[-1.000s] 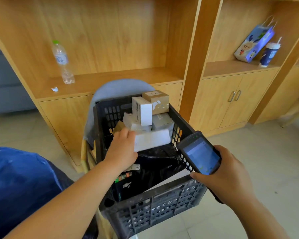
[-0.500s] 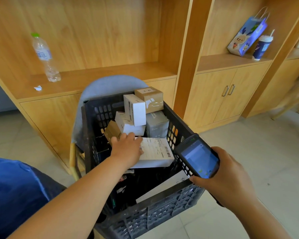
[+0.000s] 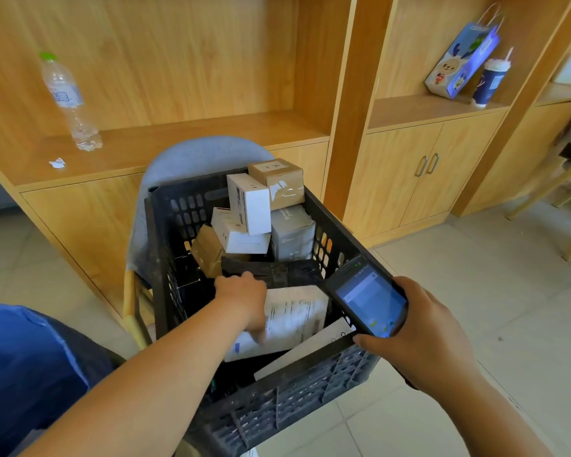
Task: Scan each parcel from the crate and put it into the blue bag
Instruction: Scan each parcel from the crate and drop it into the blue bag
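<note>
Drawn nearer, the flat white parcel [image 3: 295, 319] shows its printed label, left hand [image 3: 244, 300] gripping its edge; right hand [image 3: 422, 331] clasps scanner [image 3: 368, 298] alongside.

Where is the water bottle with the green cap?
In the head view the water bottle stands upright at the upper left on the wooden shelf, next to a small white paper scrap, to the left beyond the black crate.

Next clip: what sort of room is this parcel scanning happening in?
Probably an office or staff room, not a warehouse: built-in wooden shelving with cupboard doors, a water bottle, gift bag and takeaway cup on the shelves, and the black crate set on a grey chair over a tiled floor.
</note>
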`<act>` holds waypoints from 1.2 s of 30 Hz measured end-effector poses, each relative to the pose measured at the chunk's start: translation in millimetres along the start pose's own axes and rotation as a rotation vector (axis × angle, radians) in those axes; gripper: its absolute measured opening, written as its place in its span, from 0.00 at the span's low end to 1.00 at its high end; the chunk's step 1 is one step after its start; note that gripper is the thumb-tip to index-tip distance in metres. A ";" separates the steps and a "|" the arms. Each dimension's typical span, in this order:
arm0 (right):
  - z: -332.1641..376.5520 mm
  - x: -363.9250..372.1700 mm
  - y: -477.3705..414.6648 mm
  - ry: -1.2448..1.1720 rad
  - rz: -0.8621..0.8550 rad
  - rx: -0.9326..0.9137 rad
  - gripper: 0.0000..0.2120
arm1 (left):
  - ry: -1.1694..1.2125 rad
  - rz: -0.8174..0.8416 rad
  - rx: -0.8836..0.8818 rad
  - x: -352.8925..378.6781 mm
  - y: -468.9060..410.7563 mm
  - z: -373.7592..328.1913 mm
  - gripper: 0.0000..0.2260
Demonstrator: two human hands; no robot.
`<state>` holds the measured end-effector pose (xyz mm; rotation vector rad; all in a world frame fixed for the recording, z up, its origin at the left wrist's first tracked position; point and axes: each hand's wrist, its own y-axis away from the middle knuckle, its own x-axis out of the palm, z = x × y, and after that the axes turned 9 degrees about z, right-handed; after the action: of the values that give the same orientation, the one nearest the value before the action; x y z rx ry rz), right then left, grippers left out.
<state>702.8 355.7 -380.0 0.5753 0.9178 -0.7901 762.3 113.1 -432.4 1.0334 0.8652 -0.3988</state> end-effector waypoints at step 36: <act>143.1 61.7 94.7 -0.069 0.102 -0.391 0.43 | 2.012 -1.018 -0.152 170.6 251.8 148.7 0.14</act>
<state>868.9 285.8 -352.1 0.2482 0.9412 -0.5166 1097.5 121.4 -385.5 0.4575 3.1897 0.0570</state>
